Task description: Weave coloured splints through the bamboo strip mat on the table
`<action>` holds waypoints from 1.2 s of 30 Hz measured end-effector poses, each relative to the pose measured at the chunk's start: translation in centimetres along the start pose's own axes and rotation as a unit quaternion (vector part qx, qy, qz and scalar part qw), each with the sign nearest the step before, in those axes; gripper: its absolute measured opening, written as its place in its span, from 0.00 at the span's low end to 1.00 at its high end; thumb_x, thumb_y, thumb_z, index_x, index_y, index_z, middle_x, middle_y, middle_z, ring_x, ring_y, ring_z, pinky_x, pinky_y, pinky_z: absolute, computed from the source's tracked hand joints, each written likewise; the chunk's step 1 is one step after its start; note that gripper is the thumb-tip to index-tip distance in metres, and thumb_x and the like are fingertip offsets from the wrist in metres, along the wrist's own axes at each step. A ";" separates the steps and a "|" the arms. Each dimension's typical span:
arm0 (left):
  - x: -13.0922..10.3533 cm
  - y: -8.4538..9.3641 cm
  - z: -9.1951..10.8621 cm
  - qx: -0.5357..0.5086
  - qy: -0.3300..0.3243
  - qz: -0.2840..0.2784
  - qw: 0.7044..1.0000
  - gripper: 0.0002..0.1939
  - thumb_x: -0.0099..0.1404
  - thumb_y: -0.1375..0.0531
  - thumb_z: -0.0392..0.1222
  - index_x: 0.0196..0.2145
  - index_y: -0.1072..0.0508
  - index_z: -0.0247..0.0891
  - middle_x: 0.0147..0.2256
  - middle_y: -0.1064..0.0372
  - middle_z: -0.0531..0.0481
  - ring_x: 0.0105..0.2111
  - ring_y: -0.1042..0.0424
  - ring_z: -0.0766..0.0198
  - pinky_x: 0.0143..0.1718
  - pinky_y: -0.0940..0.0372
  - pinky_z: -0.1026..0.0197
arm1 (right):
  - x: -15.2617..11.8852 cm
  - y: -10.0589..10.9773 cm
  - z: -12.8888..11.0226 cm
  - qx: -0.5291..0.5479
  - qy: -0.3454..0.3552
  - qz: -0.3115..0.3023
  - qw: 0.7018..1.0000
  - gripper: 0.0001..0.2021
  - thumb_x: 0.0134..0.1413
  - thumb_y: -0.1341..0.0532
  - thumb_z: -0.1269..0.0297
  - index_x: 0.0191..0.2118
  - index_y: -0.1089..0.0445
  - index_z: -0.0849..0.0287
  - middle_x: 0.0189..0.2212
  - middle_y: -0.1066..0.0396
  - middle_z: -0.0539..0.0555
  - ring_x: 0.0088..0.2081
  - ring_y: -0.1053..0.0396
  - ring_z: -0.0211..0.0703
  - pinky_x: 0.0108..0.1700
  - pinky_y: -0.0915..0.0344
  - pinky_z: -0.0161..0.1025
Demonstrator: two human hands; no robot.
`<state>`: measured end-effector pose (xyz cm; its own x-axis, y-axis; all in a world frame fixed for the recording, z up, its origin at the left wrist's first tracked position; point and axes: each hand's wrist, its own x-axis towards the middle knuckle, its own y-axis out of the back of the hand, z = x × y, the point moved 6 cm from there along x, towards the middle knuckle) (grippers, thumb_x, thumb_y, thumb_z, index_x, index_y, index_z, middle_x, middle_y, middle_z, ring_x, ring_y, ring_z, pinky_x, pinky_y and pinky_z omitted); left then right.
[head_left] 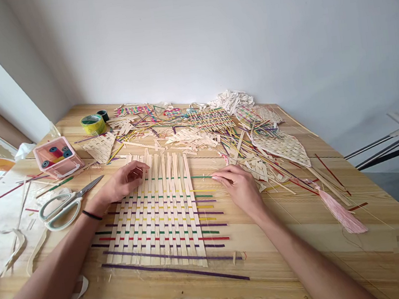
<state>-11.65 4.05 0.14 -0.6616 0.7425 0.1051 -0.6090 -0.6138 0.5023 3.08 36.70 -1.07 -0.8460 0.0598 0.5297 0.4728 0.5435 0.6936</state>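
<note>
A mat of pale upright bamboo strips [157, 217], woven through with green, yellow, purple and red cross strips, lies flat on the wooden table. My right hand [240, 185], at its upper right, pinches the end of a thin green strip [198, 176]. That strip runs leftward among the pale strips near the mat's upper part. Over the upper left edge is my left hand [127, 180], its fingers curled in against the pale strips; what they grip, if anything, is hidden. Two purple strips [178, 271] cross the mat's near end, where clear tape shows.
White-handled scissors [61, 210] lie left of the mat, below a pink box [58, 157] of thread spools. Yellow tape [93, 125] stands behind. Loose strips and woven pieces [210, 119] cover the back. A woven fan [281, 146] with pink tassel [341, 212] lies right.
</note>
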 end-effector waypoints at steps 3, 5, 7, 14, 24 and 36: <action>0.0 -0.1 -0.1 -0.002 -0.005 -0.018 1.000 0.21 0.64 0.38 0.39 0.55 0.29 0.39 0.40 0.32 0.50 0.35 0.35 0.62 0.38 0.36 0.60 | 0.0 -0.1 0.0 -0.003 0.001 -0.004 1.000 0.15 0.73 0.41 0.57 0.43 0.16 0.53 0.37 0.20 0.57 0.39 0.23 0.51 0.43 0.27 0.48; 0.0 -0.1 -0.1 -0.002 -0.011 -0.021 1.000 0.23 0.62 0.39 0.36 0.56 0.29 0.38 0.40 0.32 0.50 0.35 0.36 0.62 0.38 0.37 0.61 | 0.0 -0.1 0.1 -0.005 0.003 -0.008 1.000 0.14 0.72 0.41 0.58 0.43 0.16 0.54 0.37 0.20 0.57 0.40 0.23 0.51 0.43 0.27 0.48; 0.1 0.0 0.0 -0.002 -0.018 -0.017 1.000 0.24 0.60 0.40 0.34 0.55 0.28 0.38 0.43 0.31 0.48 0.37 0.35 0.61 0.40 0.37 0.60 | 0.0 -0.1 0.0 -0.004 0.006 -0.008 1.000 0.13 0.72 0.40 0.59 0.43 0.16 0.54 0.38 0.20 0.57 0.40 0.23 0.51 0.44 0.27 0.48; 0.1 0.0 -0.1 -0.013 -0.015 -0.008 1.000 0.24 0.59 0.40 0.33 0.54 0.28 0.39 0.41 0.32 0.50 0.34 0.37 0.64 0.35 0.40 0.62 | 0.0 -0.1 -0.5 0.002 0.015 0.006 1.000 0.11 0.71 0.38 0.63 0.43 0.17 0.54 0.38 0.20 0.56 0.40 0.23 0.50 0.43 0.27 0.47; 0.3 0.2 0.4 -0.085 0.013 -0.002 0.996 0.19 0.60 0.39 0.35 0.50 0.25 0.39 0.42 0.29 0.48 0.35 0.35 0.61 0.37 0.37 0.60 | 0.0 -0.4 -0.5 -0.006 0.007 -0.002 1.000 0.11 0.71 0.38 0.62 0.43 0.16 0.53 0.38 0.20 0.55 0.40 0.23 0.50 0.44 0.27 0.47; 0.3 0.1 0.4 -0.047 0.006 0.012 0.999 0.19 0.63 0.37 0.39 0.52 0.25 0.39 0.39 0.30 0.51 0.34 0.33 0.63 0.35 0.37 0.62 | 0.0 -0.7 -0.4 0.011 0.004 -0.005 1.000 0.11 0.71 0.38 0.62 0.43 0.16 0.53 0.38 0.21 0.56 0.40 0.24 0.51 0.44 0.27 0.48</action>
<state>-11.77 4.31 0.58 -0.6820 0.7237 0.1055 -0.6300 -0.6547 0.4177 2.82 36.02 -1.34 -0.8487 0.0475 0.5268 0.4584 0.5631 0.6876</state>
